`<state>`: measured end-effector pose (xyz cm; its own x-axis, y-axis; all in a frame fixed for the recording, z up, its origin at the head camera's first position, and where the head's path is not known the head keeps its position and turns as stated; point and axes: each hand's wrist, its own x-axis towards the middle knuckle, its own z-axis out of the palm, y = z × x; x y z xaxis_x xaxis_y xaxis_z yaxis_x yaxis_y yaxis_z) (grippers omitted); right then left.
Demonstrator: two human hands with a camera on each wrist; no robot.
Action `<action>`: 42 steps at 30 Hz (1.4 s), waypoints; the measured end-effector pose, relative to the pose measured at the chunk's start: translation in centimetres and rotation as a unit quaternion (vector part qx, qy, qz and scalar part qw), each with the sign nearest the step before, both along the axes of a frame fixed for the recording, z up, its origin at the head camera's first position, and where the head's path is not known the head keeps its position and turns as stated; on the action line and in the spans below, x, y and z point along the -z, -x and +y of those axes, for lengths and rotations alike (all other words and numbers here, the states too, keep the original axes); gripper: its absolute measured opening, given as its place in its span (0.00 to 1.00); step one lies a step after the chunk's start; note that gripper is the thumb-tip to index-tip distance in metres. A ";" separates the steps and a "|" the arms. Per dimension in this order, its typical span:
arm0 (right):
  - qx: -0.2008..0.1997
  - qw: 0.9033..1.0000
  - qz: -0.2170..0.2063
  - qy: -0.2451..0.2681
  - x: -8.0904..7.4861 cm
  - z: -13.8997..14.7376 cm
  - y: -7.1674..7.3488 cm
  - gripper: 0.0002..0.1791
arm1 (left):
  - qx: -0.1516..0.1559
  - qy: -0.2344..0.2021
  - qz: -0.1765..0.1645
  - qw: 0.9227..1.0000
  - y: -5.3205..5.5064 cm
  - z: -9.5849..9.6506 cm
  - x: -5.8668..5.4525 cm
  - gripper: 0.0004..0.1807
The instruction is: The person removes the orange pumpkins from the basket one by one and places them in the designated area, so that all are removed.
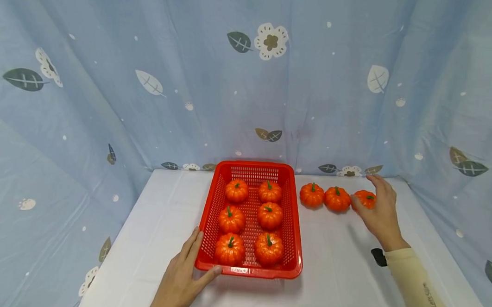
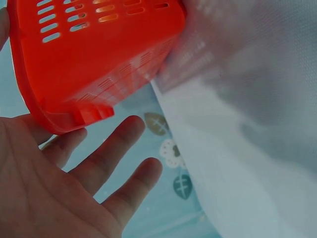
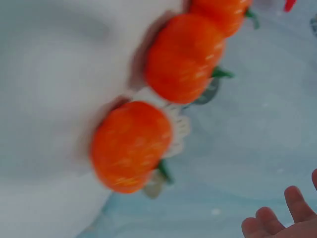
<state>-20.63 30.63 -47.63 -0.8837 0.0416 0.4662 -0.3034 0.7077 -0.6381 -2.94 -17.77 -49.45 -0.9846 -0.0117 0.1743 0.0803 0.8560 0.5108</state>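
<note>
A red plastic basket (image 1: pixel 298 249) holds several small orange pumpkins (image 1: pixel 232 219) with green stems, set in two columns. At its near left corner, my left hand (image 1: pixel 181 273) touches the rim, thumb on the front edge and fingers along the left side. The left wrist view shows those fingers (image 2: pixel 130 191) spread and loosely extended beside the basket wall (image 2: pixel 74 64). To the basket's right, three more pumpkins stand in a row. Around the rightmost pumpkin (image 1: pixel 365 198) my right hand (image 1: pixel 380 214) is spread, thumb and fingers apart; the right wrist view shows a gap between fingertips and pumpkin (image 3: pixel 131 146).
The middle pumpkin (image 1: pixel 337 199) and the left one (image 1: pixel 312 195) of the row sit close together near the back of the white table (image 1: pixel 327 278). A blue patterned curtain (image 1: pixel 200 77) hangs behind and along both sides. A dark leaf print (image 1: pixel 379 257) lies by the right wrist.
</note>
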 end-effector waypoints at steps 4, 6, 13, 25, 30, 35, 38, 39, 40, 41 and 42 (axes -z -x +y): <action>-0.034 0.999 0.024 -0.005 -1.2 -1.6 -0.5 0.42 | 0.004 0.002 0.010 1.000 0.0 0.0 0.1 0.55; -0.056 0.998 0.039 -0.012 -1.6 -2.4 -0.6 0.42 | 0.005 0.003 0.015 1.000 0.0 0.0 0.1 0.55; -0.110 0.993 0.036 -0.028 -2.2 -4.6 -1.2 0.43 | 0.002 0.004 0.011 1.000 -0.1 0.0 0.2 0.55; -0.204 0.977 -0.017 -0.052 -2.7 -7.9 -2.5 0.44 | 0.000 0.006 -0.002 1.000 0.0 0.0 0.2 0.56; -0.263 0.961 -0.045 -0.079 -3.1 -9.4 -3.4 0.43 | 0.006 0.008 0.009 1.000 -0.1 0.0 0.2 0.55; -0.305 0.943 -0.065 -0.118 -3.5 -10.9 -4.0 0.42 | 0.007 0.004 0.012 1.000 -0.1 -0.1 0.2 0.55; -0.324 0.934 -0.068 -0.138 -3.6 -11.7 -4.1 0.42 | 0.008 0.003 0.010 1.000 0.0 0.0 0.2 0.55; -0.331 0.930 -0.069 -0.142 -3.6 -11.9 -4.1 0.42 | 0.009 0.004 0.009 1.000 0.0 0.0 0.2 0.55; -0.339 0.927 -0.069 -0.146 -3.7 -12.2 -4.2 0.42 | 0.008 0.003 0.009 1.000 0.0 0.0 0.2 0.55; -0.346 0.924 -0.070 -0.149 -3.7 -12.4 -4.1 0.43 | 0.007 0.003 0.011 1.000 0.0 -0.1 0.2 0.54; -0.353 0.921 -0.072 -0.151 -3.8 -12.7 -4.1 0.43 | 0.007 0.003 0.012 1.000 -0.1 -0.1 0.2 0.54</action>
<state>-16.48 17.91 -43.83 -0.6944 -0.6788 0.2388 -0.6837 0.5190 -0.5131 -2.89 -17.86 -49.68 -0.9802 0.0035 0.1981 0.1049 0.8574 0.5038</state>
